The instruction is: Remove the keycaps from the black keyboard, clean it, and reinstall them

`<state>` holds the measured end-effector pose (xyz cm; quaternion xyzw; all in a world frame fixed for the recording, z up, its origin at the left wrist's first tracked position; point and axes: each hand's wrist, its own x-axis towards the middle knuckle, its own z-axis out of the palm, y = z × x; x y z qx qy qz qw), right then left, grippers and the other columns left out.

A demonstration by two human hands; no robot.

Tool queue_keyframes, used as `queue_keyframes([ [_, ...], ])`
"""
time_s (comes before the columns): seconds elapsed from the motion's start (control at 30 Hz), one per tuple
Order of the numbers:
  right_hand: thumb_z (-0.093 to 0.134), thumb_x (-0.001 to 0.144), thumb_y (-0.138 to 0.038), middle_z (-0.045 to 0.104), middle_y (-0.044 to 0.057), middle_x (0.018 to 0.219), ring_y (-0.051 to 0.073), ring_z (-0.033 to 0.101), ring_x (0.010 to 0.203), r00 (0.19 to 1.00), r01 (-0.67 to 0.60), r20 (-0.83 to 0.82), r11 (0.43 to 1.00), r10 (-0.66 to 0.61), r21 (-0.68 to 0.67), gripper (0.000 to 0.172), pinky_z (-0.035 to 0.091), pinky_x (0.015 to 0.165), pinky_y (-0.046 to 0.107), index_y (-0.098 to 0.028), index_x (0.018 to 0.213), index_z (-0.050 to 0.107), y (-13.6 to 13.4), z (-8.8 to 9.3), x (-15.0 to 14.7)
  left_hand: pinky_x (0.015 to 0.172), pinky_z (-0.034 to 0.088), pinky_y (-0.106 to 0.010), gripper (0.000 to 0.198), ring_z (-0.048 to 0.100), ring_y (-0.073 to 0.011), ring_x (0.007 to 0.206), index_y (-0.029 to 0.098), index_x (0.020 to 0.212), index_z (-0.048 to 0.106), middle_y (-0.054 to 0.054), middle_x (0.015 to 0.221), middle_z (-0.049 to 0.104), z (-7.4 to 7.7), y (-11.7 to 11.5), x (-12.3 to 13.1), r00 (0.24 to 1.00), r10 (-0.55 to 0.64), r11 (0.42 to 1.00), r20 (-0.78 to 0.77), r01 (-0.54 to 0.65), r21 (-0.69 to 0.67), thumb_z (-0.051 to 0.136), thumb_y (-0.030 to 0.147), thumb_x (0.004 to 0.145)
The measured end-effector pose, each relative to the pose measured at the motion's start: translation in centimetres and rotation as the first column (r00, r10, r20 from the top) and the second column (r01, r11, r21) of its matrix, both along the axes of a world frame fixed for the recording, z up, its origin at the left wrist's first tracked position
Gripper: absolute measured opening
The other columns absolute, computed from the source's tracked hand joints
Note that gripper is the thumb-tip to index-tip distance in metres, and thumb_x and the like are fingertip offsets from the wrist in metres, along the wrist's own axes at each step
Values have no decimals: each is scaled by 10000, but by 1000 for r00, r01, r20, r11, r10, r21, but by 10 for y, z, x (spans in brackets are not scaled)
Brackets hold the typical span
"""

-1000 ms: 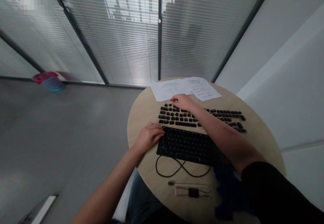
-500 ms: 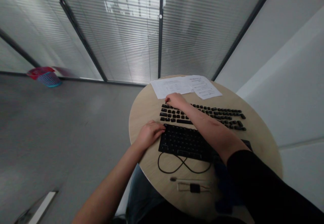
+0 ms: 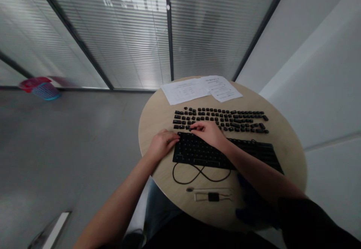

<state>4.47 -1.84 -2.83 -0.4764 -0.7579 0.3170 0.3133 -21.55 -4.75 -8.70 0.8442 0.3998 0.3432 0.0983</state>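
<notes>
A black keyboard [image 3: 197, 149] with its keycaps taken off lies on the round wooden table. My left hand [image 3: 163, 144] is at its upper left corner, fingers bent together and gripping the edge. Just beyond the keyboard, black keycaps [image 3: 222, 119] are laid out in several rows. My right hand [image 3: 210, 132] hovers over the near row and the keyboard's far edge, thumb and fingers pinched together. A small dark piece shows at the fingertips and looks like a keycap [image 3: 191, 129]. My right forearm covers part of the keyboard.
Printed paper sheets [image 3: 187, 91] lie at the far side of the table [image 3: 152, 110]. A looped cable [image 3: 180, 182], a thin brush [image 3: 190, 189] and a wire keycap puller [image 3: 213, 196] lie nearer me. Something dark blue [image 3: 249, 204] is by my right arm. A basket [image 3: 46, 91] stands on the floor.
My right hand has come from the far left end of the keycap rows toward me, down to the keyboard's far edge. My left hand stays at the corner. The view has shifted slightly.
</notes>
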Motion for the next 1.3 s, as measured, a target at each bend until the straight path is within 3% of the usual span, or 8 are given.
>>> queue_keyframes([
  [0.3, 770, 867, -204, 810, 18, 862, 160, 701, 732, 972, -159, 185, 985, 144, 68, 175, 521, 729, 286, -253, 1017, 846, -2, -7, -17, 792, 526, -390, 192, 643, -239, 893, 211, 989, 783, -92, 950, 732, 10, -6, 2, 998, 32, 999, -54, -30, 31, 615, 303, 1004],
  [0.57, 735, 922, -272, 833, 5, 1044, 229, 765, 960, 915, -253, 362, 951, 176, 176, 140, 553, 846, 349, -296, 1013, 838, -5, -18, -23, 735, 517, -377, 186, 626, -235, 843, 220, 931, 777, -76, 865, 702, 10, -10, 2, 997, 27, 1000, -74, -28, -5, 608, 274, 986],
  [0.73, 717, 948, -252, 829, 15, 1069, 219, 760, 1009, 873, -337, 438, 913, 213, 228, 131, 552, 867, 326, -279, 1006, 831, -8, -17, -26, 771, 554, -366, 195, 666, -218, 877, 207, 961, 770, -82, 939, 717, 13, -13, 1, 998, 58, 998, 25, -58, 4, 594, 282, 996],
  [0.93, 680, 977, -260, 836, 28, 1023, 229, 776, 944, 800, -387, 567, 891, 197, 237, 155, 539, 738, 300, -250, 973, 834, -12, -7, -33, 644, 515, -299, 182, 648, -184, 784, 183, 1016, 741, -68, 899, 703, 16, -15, -1, 954, 187, 982, 232, -184, -35, 587, 277, 996],
  [1.13, 703, 958, -255, 837, 23, 1050, 235, 780, 970, 795, -407, 560, 889, 231, 211, 153, 554, 807, 310, -279, 1019, 840, -6, -3, -32, 660, 514, -303, 196, 635, -180, 771, 194, 1022, 740, -58, 877, 694, 14, -13, -2, 953, 209, 978, 217, -208, -30, 565, 279, 1003],
  [1.3, 725, 930, -234, 835, 15, 1057, 217, 776, 982, 885, -382, 354, 907, 303, 178, 155, 559, 906, 332, -279, 1019, 843, 0, -17, -25, 622, 510, -286, 199, 629, -170, 729, 189, 1052, 749, -60, 876, 692, 12, -11, -2, 959, 205, 978, 194, -195, -68, 589, 286, 984],
])
